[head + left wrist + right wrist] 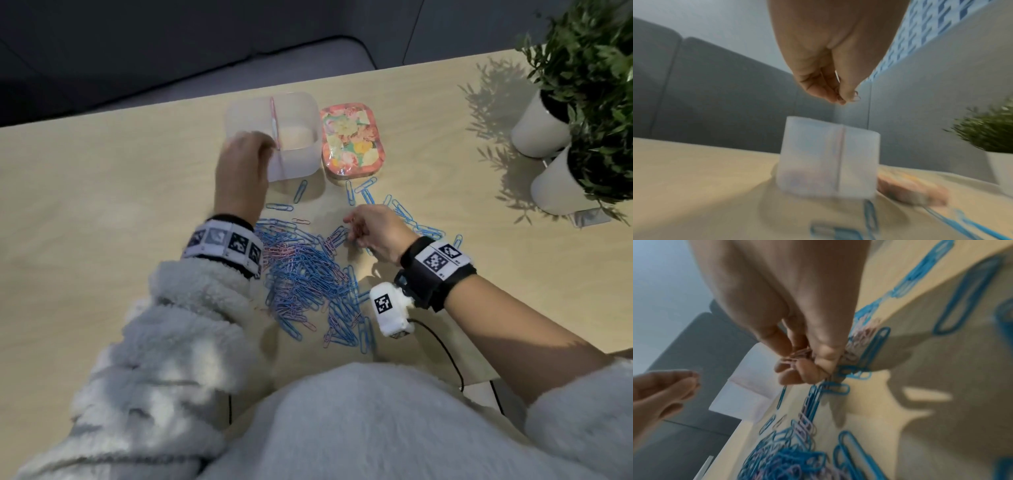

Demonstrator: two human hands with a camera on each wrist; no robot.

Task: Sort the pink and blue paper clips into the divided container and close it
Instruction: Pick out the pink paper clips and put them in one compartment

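Note:
A translucent divided container (pixel 298 154) stands open at the back of the table, a pink divider (pixel 275 123) across its middle. My left hand (pixel 265 145) hovers over its left compartment and pinches small pink paper clips (pixel 856 97) at the fingertips (pixel 845 95), above the container (pixel 807 154). The floral lid (pixel 352 140) lies to the right of the container. My right hand (pixel 352 230) is low over the mixed pile of blue and pink paper clips (pixel 308 277). It grips several pink clips (pixel 797 355) in curled fingers (pixel 777 340).
Loose blue clips (pixel 366 192) are scattered in front of the lid and to the right of the pile. Two potted plants in white pots (pixel 539 128) stand at the right edge of the table. A dark sofa lies beyond the table's far edge.

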